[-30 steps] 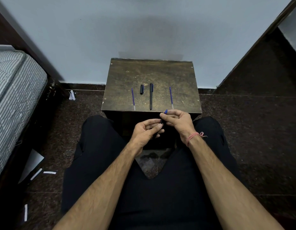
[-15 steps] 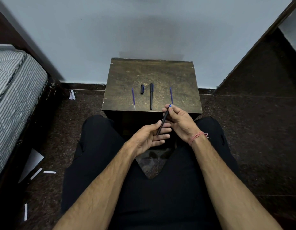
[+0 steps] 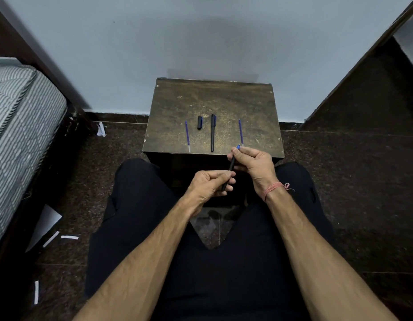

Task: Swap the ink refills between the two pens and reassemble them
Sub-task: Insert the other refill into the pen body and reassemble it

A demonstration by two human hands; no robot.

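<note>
A black pen barrel [image 3: 231, 166] slants between both hands in front of the small wooden table [image 3: 224, 100]. My left hand [image 3: 209, 186] grips its lower end. My right hand [image 3: 253, 162] pinches the upper end, where a blue tip [image 3: 238, 147] sticks out. On the table lie a blue refill [image 3: 187, 133] at the left, a short black cap [image 3: 200, 122], a second black pen [image 3: 212, 132] in the middle, and another blue refill [image 3: 240, 130] at the right.
The table stands against a pale wall. A striped mattress [image 3: 20, 126] on a dark bed frame lies at the left. Paper scraps [image 3: 70, 237] are scattered on the dark floor. My legs in black trousers fill the foreground.
The held pen barrel has tilted up from between closed hands to a slanted pose. My right hand has risen toward the table's front edge; my left hand's fingers have closed on the lower end.
</note>
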